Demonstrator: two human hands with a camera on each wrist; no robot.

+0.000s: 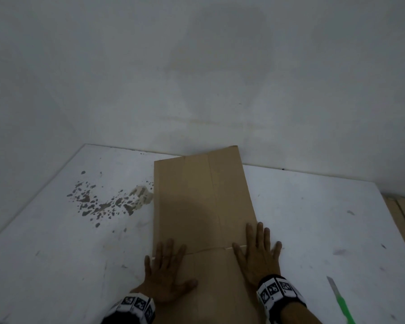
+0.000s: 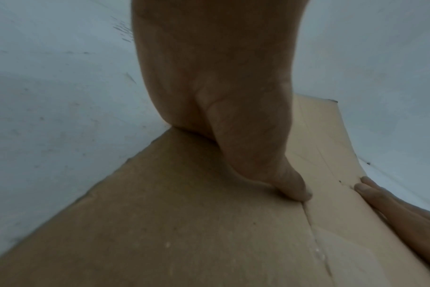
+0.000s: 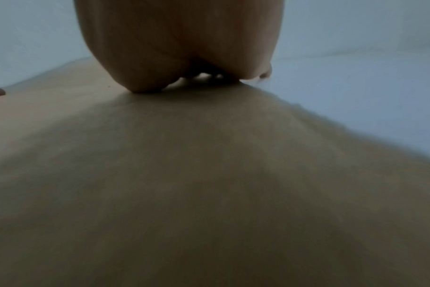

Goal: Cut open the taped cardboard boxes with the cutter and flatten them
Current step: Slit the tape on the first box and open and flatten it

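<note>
A flattened brown cardboard box (image 1: 197, 202) lies on the white table (image 1: 68, 253), reaching from the front edge to the back wall. My left hand (image 1: 166, 270) presses flat on its near left part, fingers spread. My right hand (image 1: 257, 256) presses flat on its near right edge, with some fingers over onto the table. Both palms lie across a fold line. The left wrist view shows my left hand (image 2: 233, 136) bearing on the cardboard (image 2: 184, 233). The right wrist view shows my right hand (image 3: 179, 48) on the cardboard (image 3: 209, 194). A green cutter (image 1: 340, 301) lies on the table at the front right, apart from both hands.
Dark brown stains and a chipped patch (image 1: 108, 202) mark the table left of the cardboard. A grey-white wall (image 1: 197, 78) stands right behind the table. A wooden floor (image 1: 404, 218) shows past the table's right edge.
</note>
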